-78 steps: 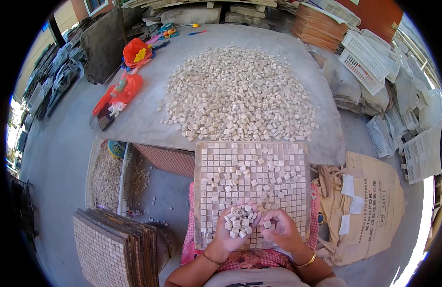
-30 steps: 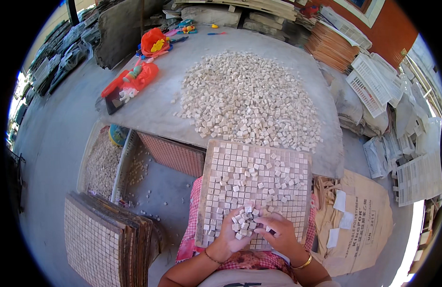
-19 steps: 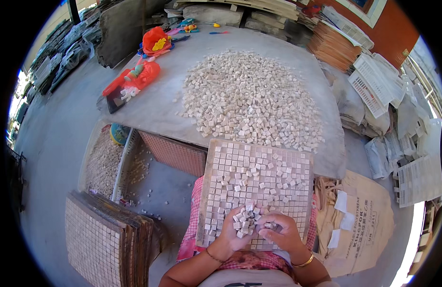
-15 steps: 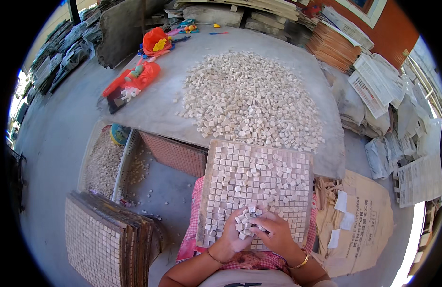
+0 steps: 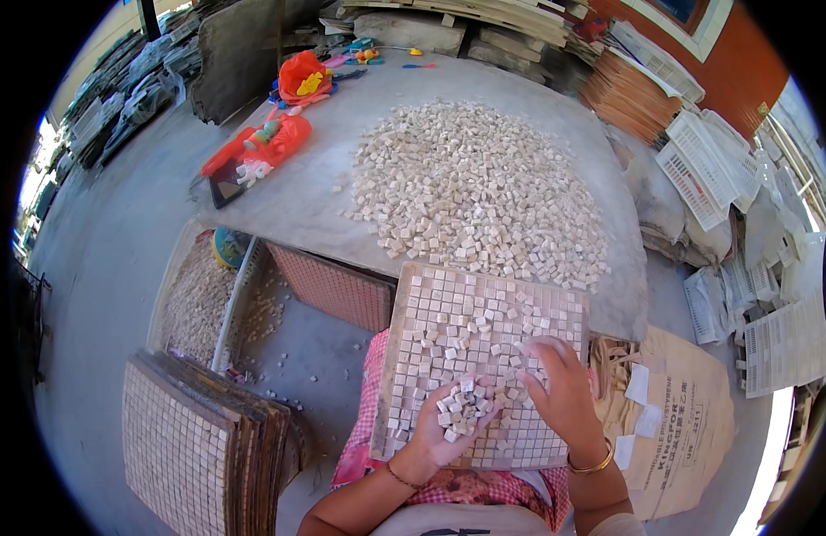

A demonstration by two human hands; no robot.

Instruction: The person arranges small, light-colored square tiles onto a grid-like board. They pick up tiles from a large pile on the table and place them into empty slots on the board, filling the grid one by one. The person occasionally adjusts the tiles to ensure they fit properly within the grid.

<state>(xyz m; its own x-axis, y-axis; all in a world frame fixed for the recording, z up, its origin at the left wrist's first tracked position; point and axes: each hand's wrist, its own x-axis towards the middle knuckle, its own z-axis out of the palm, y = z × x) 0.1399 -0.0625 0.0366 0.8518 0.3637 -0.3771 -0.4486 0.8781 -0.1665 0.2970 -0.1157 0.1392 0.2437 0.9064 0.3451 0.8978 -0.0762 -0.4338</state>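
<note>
On my lap rests a square grid tray (image 5: 391, 357), many of its cells filled with small whitish stone mosaic tiles. More loose tiles (image 5: 473, 330) lie scattered on top of the grid. My left hand (image 5: 435, 436) is cupped palm up over the tray's near part, holding a handful of mosaic tiles (image 5: 464, 407). Over the tray's right half, my right hand (image 5: 563, 393) has its thumb and fingers apart, the fingertips close to the tiles; no tile shows clearly between them.
A large heap of tiles (image 5: 484, 188) covers much of the grey table (image 5: 297, 210) ahead. Red plastic bags (image 5: 292, 134) lie at its far left. Left of me stand a stack of tiled panels (image 5: 176, 438) and a bin of tiles (image 5: 197, 308). Flattened sacking (image 5: 690, 420) lies on the right.
My right hand has moved away from the left hand, right and forward over the tray, and its fingers have spread. The left hand keeps its handful of tiles. The view has shifted slightly.
</note>
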